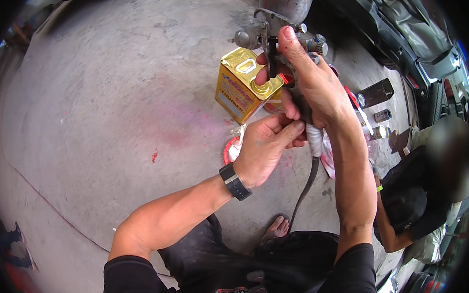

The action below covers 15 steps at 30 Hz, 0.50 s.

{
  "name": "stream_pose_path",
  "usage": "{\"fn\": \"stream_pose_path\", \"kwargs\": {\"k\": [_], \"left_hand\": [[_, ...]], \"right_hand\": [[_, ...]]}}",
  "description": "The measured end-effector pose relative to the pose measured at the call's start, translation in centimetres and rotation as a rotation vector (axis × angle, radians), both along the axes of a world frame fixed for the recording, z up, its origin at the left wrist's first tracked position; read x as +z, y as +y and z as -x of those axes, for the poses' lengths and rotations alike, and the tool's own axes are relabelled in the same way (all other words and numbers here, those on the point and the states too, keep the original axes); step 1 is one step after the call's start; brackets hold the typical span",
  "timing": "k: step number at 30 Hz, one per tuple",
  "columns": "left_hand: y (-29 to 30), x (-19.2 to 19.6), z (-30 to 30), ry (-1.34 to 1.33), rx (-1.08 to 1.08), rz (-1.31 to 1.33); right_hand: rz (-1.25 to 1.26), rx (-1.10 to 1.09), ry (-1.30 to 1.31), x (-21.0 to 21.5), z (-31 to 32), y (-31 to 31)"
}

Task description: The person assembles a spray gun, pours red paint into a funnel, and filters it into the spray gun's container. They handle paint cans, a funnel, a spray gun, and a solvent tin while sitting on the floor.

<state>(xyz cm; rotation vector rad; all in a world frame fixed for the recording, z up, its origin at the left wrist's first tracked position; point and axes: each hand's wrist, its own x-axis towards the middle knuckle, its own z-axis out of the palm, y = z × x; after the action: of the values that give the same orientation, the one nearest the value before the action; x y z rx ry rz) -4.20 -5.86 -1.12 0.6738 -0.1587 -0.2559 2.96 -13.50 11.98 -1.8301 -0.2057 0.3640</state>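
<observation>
In my right hand (319, 82) is a spray gun (267, 40), held upright with the hand wrapped round its handle. The thumb lies up along the back, and fingertips show by the trigger. On top of the gun sits a grey metal cup (290, 1). My left hand (267, 150), with a black watch on its wrist, pinches at the bottom of the handle; the exact part between its fingers is hidden. Just beside those fingertips is the white-taped end (314, 140) of a dark air hose (308, 187), which runs down past my foot.
A gold square thinner can (235, 95) stands behind my hands, with a red-rimmed dish (227, 151) nearer. Rightward are a dark can (377, 93), a smaller can (383, 116), a crouching person (409, 195) and a car (394, 34). A thin line (61, 208) crosses the concrete floor.
</observation>
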Motion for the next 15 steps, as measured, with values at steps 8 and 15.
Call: {"fn": "stream_pose_path", "kwargs": {"k": [8,15], "left_hand": [[0.3,0.2,-0.6,-0.015,0.021,-0.024],[0.4,2.0,-0.5,-0.034,-0.036,0.116]], "right_hand": [[-0.122,-0.009,-0.005,0.1,-0.7,0.1],[-0.141,-0.012,-0.012,0.8,-1.1,0.0]]}}
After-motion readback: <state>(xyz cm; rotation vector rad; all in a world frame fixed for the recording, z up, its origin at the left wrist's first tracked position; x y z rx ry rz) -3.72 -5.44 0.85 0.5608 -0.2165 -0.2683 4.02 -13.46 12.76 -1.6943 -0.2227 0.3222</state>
